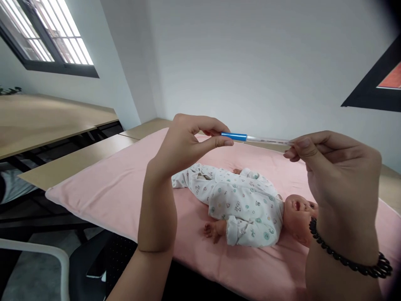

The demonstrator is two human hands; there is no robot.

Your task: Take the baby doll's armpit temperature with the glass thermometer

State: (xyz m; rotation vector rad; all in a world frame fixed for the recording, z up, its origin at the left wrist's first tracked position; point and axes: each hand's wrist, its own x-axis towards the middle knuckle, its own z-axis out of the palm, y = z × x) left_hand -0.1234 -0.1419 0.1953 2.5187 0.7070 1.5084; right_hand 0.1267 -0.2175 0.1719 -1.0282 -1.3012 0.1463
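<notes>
Level in front of me, above the pink mat, is a thermometer [267,141], a slim clear tube with a blue end [234,136]. My left hand [194,142] pinches the tip of the blue end between thumb and fingers. The far clear end sits between the thumb and fingers of my right hand [338,167], which hide its tip. Below lies a baby doll [247,205] on its back in a white patterned suit. Its head is toward the right and partly behind my right wrist.
A pink padded sheet [109,184] covers much of the wooden table [78,161]. Another wooden table [46,117] stands at the left under a window. A chair with a pale curved armrest [46,248] and a dark seat is at the lower left. A white wall rises behind.
</notes>
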